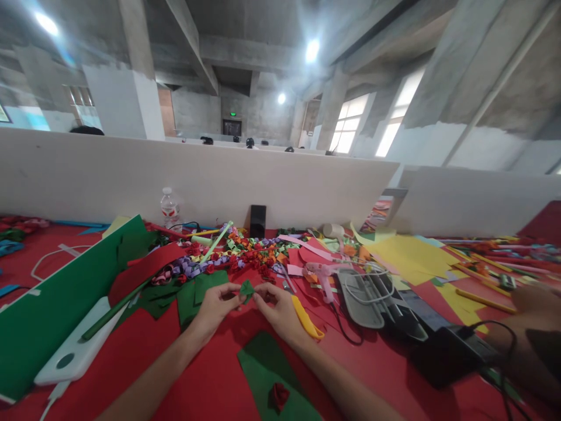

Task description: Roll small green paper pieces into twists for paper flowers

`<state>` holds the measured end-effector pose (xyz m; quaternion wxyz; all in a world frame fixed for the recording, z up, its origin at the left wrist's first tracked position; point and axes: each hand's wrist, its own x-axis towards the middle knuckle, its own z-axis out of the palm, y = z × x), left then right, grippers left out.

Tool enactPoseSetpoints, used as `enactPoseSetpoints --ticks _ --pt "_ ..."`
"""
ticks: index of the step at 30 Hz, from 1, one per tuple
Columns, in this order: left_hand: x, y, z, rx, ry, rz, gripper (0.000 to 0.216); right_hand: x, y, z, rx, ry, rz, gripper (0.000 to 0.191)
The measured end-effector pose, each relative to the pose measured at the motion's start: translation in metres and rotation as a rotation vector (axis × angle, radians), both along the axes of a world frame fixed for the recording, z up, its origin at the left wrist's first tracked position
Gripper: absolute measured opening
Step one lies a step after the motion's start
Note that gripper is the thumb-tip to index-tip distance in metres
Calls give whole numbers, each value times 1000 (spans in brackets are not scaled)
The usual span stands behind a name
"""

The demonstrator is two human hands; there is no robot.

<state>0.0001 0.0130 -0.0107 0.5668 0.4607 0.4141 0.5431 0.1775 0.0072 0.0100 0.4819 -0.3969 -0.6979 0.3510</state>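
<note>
A small folded piece of green paper (246,290) is pinched between my two hands, above the red tabletop. My left hand (222,301) grips its left side and my right hand (272,304) its right side, fingertips closed on it. Beside my right wrist lies a yellow-handled tool (307,318), its other end hidden by the hand. Below my hands a green paper sheet (267,362) lies flat, with a dark red paper rose (279,396) on it. More green paper (193,298) lies just left of my left hand.
Many small paper flowers (249,251) are heaped behind my hands. A pink glue gun (323,279) and a grey tray (362,301) stand right. A power strip (79,348) and green board (65,304) are left. Another person's arm (526,333) reaches in at right.
</note>
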Motion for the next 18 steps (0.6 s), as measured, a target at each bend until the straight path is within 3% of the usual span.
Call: enactPoseSetpoints --ticks 8,13,18 --pt "-1 -2 5 83 117 5 29 0 0 -1 20 -10 10 15" --pt "0 0 2 -17 34 68 36 0 0 -3 23 -4 -11 16" --pt "-1 2 -2 -55 -1 20 35 0 0 -5 31 -4 -13 15"
